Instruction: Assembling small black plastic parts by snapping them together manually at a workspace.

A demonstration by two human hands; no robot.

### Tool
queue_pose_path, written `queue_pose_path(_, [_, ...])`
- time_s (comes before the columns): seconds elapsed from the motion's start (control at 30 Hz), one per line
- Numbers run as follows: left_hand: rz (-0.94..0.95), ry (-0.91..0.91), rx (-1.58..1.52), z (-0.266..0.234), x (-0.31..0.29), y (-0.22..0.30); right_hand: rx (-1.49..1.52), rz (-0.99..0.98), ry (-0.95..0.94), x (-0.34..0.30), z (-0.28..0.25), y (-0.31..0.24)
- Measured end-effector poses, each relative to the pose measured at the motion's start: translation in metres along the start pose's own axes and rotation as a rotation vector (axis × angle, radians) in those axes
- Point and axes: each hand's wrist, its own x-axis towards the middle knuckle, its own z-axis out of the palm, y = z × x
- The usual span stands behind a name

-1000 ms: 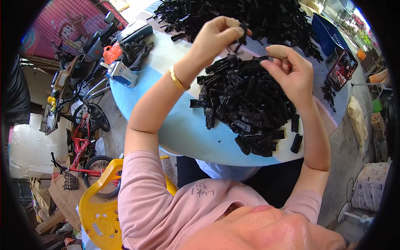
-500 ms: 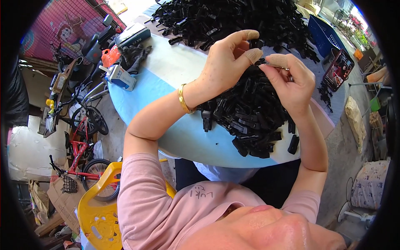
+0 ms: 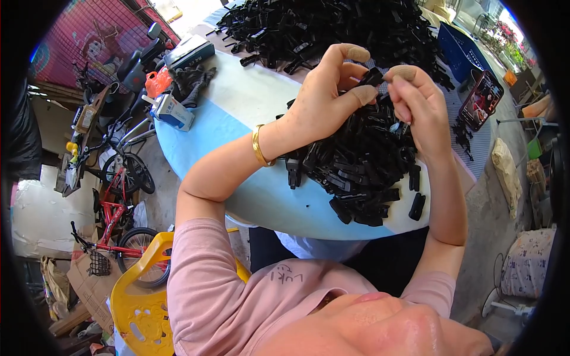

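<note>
Over the near pile of black plastic parts, my left hand grips one small black plastic part between thumb and fingers, its taped index finger raised. A gold bangle circles that wrist. My right hand is at the right end of the held part, thumb and taped index finger pinched together. Whatever is in that pinch is too small to make out. A small shiny bit shows by its lower fingers. Skin-coloured tape wraps several fingertips on both hands.
A larger heap of black parts covers the table's far side. At right stand a blue basket and a propped phone. A carton, dark gloves and a box lie far left. A yellow chair is beside me.
A black part now shows clearly in my left hand, tilted upward. My right hand has shifted slightly, its fingers curled in more. The near pile looks unchanged.
</note>
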Motion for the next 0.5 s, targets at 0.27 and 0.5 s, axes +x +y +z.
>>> queue_pose_path(0.27, [0.173,0.076,0.235,0.002,-0.003,-0.004,-0.269,-0.060,-0.004,-0.003,0.010,0.004])
queue_pose_path(0.5, [0.428,0.168,0.492,0.003,-0.005,-0.001,-0.162,0.065,-0.063,-0.005,0.011,-0.001])
